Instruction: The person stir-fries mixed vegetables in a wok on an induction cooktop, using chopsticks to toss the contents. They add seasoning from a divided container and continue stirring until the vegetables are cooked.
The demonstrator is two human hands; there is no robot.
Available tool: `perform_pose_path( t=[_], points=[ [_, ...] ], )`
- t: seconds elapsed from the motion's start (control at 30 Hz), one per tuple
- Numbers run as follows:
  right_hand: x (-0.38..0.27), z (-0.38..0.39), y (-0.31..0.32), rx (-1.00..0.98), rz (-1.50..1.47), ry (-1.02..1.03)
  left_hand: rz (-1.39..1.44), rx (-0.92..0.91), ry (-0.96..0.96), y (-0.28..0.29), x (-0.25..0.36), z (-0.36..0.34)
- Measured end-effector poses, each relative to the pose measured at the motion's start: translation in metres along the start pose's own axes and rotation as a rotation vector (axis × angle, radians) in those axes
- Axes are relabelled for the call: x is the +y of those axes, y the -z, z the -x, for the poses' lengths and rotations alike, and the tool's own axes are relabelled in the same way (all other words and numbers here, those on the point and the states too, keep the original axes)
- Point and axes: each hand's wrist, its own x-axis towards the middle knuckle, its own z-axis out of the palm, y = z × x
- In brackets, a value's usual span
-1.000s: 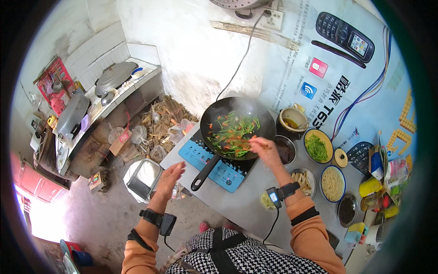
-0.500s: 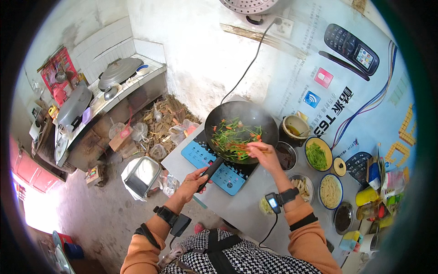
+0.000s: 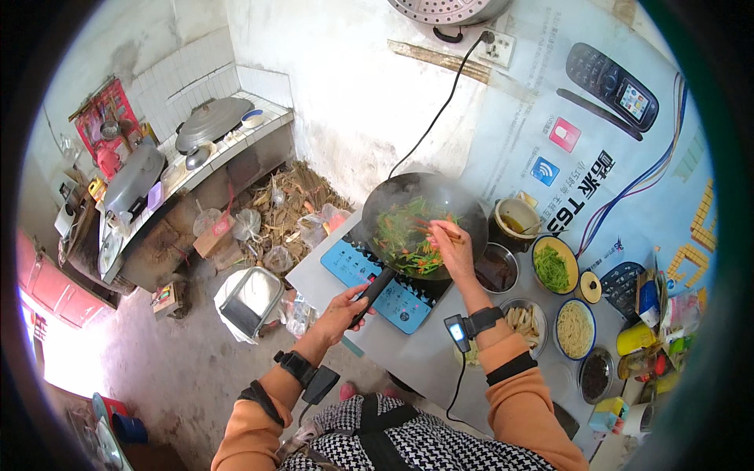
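A dark wok (image 3: 463,206) sits on a blue induction cooker (image 3: 404,312), and steam rises from it. My left hand (image 3: 342,312) is closed around the wok's black handle (image 3: 375,293). In the wok lie green vegetable strips (image 3: 408,224) with orange-red pieces among them. My right hand (image 3: 453,245) is closed on wooden chopsticks (image 3: 433,228), whose tips reach into the vegetables and blur in the steam. Just right of the wok are a pot of brownish liquid (image 3: 516,220) and a metal bowl of dark sauce (image 3: 498,268).
Along the table's right stand a bowl of green shreds (image 3: 554,265), a bowl of noodles (image 3: 575,330), a plate of pale strips (image 3: 525,320) and a dark-filled bowl (image 3: 595,374). Jars and packets (image 3: 640,345) crowd the far right. A power cord (image 3: 440,110) hangs behind the wok.
The chopsticks have moved within the wok, and the vegetables have shifted, now partly veiled by thicker steam. My left hand keeps its grip on the handle. The whole view has shifted slightly.
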Motion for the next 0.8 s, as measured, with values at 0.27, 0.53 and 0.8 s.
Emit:
perform_pose_path(
  t=[0.27, 0.53, 0.8],
  points=[
    [-0.005, 0.02, -0.009, 0.075, 0.216, -0.022, 0.004, 0.077, -0.031, -0.007, -0.003, -0.003],
    [0.005, 0.05, 0.015, 0.039, 0.164, -0.031, 0.002, 0.07, -0.057, -0.02, -0.007, -0.011],
    [-0.026, 0.047, 0.066, 0.299, 0.306, -0.017, 0.044, 0.074, -0.007, -0.012, -0.001, -0.004]
  ],
)
